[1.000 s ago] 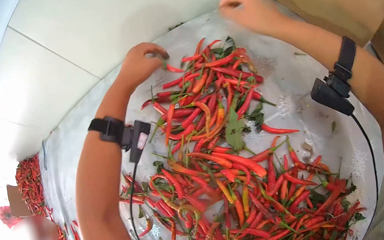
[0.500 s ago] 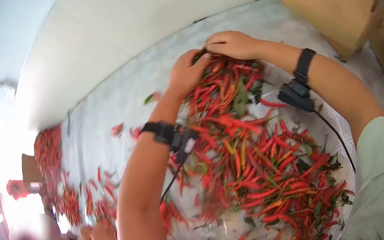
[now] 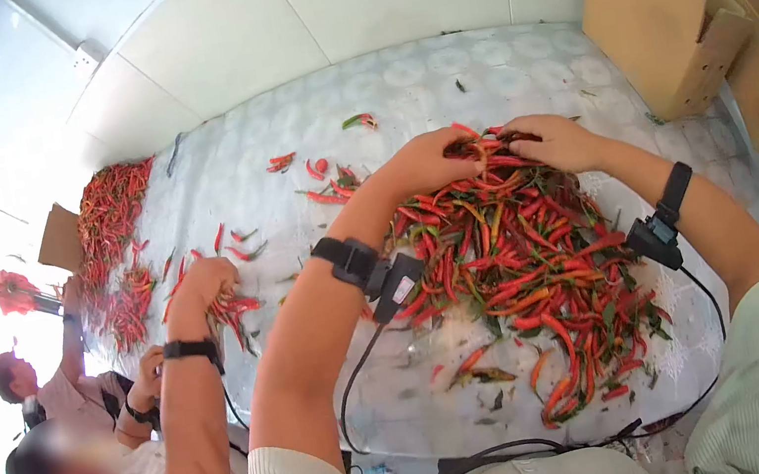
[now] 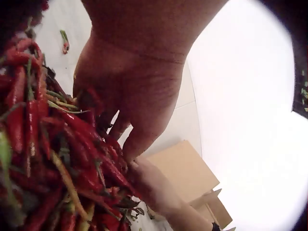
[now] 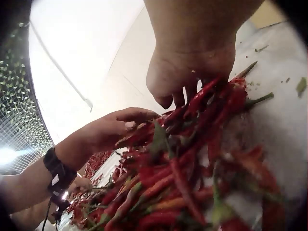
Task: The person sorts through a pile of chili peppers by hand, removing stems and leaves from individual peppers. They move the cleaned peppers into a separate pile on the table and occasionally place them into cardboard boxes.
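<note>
Red chili peppers (image 3: 534,261), with some orange and green among them, lie heaped on the covered table. At the heap's far end my left hand (image 3: 432,163) has its fingers curved round peppers from the left. Facing it, my right hand (image 3: 559,142) bends its fingers over peppers at the same end. In the left wrist view the left hand (image 4: 130,91) reaches down behind the peppers (image 4: 82,159), its fingertips partly hidden. The right wrist view has the right hand (image 5: 192,72) above peppers (image 5: 163,183), with several fingers dipping behind them.
Cardboard boxes (image 3: 655,20) stand at the back right by the wall. Loose peppers (image 3: 327,195) lie left of the heap, and another large pile (image 3: 109,207) is at the far left. Another person's hand (image 3: 206,281) is over peppers on the left; a further person sits beyond.
Both hands came together at the heap's far end, and its peppers now lie closer to the body. The head view has swung, showing more of the left side and the people there.
</note>
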The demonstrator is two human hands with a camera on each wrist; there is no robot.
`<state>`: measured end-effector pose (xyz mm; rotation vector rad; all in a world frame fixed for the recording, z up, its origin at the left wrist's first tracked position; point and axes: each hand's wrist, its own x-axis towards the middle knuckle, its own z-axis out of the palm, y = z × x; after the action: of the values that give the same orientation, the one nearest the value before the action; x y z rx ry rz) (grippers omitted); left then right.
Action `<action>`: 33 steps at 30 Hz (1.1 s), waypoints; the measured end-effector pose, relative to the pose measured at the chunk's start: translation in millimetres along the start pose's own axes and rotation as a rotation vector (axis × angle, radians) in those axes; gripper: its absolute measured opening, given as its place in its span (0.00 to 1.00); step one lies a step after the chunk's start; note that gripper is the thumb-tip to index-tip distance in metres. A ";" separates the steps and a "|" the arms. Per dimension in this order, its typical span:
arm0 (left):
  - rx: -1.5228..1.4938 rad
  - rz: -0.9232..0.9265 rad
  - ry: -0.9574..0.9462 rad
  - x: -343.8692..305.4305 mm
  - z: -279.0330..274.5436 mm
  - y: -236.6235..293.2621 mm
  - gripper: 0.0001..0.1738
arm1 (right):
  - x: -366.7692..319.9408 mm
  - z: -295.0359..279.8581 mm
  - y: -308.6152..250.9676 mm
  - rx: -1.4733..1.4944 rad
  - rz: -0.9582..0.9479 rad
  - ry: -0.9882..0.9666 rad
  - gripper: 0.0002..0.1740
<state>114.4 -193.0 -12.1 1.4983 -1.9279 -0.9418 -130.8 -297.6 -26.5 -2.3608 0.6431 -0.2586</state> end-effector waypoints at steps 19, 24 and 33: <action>0.012 -0.304 0.340 -236.2 42.5 66.8 0.38 | -265.1 39.6 -86.0 -0.244 0.379 0.343 0.44; 0.016 -0.369 0.064 -254.4 109.0 132.0 0.44 | -293.5 45.6 -159.0 -0.302 0.554 0.137 0.56; 0.266 -0.076 0.097 -209.1 161.8 132.7 0.42 | -244.8 96.9 -132.5 -0.230 0.302 0.286 0.47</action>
<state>-34.8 62.3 -6.2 1.7435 -1.9974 -0.6487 -257.5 -31.6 -16.9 -2.4194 1.2100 -0.4082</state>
